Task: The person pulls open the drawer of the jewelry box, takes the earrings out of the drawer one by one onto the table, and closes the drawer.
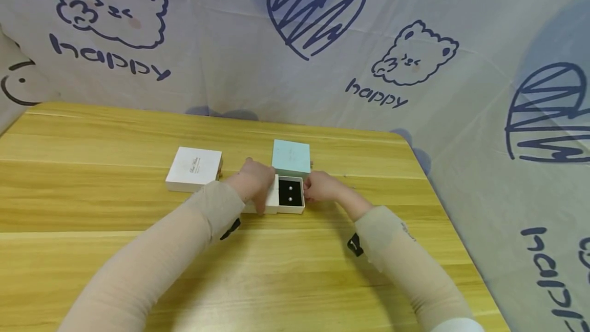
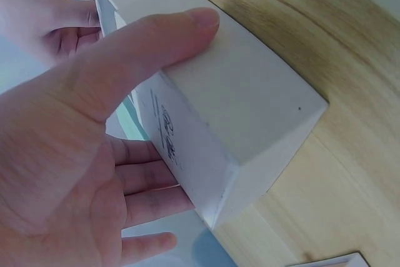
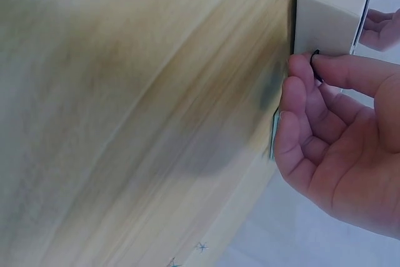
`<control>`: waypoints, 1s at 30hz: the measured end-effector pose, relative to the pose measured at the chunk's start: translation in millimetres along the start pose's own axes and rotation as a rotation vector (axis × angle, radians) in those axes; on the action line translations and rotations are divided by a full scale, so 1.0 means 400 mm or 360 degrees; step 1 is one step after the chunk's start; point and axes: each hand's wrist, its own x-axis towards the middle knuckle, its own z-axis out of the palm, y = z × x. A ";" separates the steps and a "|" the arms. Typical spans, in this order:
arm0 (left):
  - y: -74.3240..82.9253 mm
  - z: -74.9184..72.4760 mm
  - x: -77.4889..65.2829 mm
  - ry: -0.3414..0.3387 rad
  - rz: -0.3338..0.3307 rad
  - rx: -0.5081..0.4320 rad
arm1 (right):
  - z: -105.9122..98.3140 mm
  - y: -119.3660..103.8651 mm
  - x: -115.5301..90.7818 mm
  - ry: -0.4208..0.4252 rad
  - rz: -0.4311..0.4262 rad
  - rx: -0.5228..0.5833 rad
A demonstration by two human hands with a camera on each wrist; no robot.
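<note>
A white jewelry box [image 2: 250,85] lies on the table in front of me, its drawer [image 1: 291,210] partly pulled out to the right. Inside the drawer, two pearl-like stud earrings [image 1: 290,188] sit on a black pad [image 1: 283,200]. My left hand [image 1: 255,181] grips the outer sleeve of the box, thumb on one side and fingers on the opposite side. At the drawer's end, my right hand [image 1: 322,187] pinches a small black pull loop [image 3: 316,70] between thumb and forefinger. The left hand covers part of the sleeve in the head view.
Directly behind the held box stands a mint-green box [image 1: 291,157]. Another white box [image 1: 193,166] with printed lettering lies to the left. The wooden table [image 1: 295,281] ends at a white printed cloth [image 1: 230,76] behind and to the right.
</note>
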 end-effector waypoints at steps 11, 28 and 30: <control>-0.001 0.003 0.004 0.0015 0.0004 0.0014 | -0.005 0.001 -0.004 -0.0008 0.0004 -0.0027; -0.008 0.006 0.004 0.0018 0.0009 0.0046 | -0.011 0.016 -0.010 -0.0006 0.0036 -0.0041; -0.014 0.007 0.006 0.0011 -0.0003 0.0058 | -0.010 0.019 -0.008 -0.0013 0.0043 -0.0037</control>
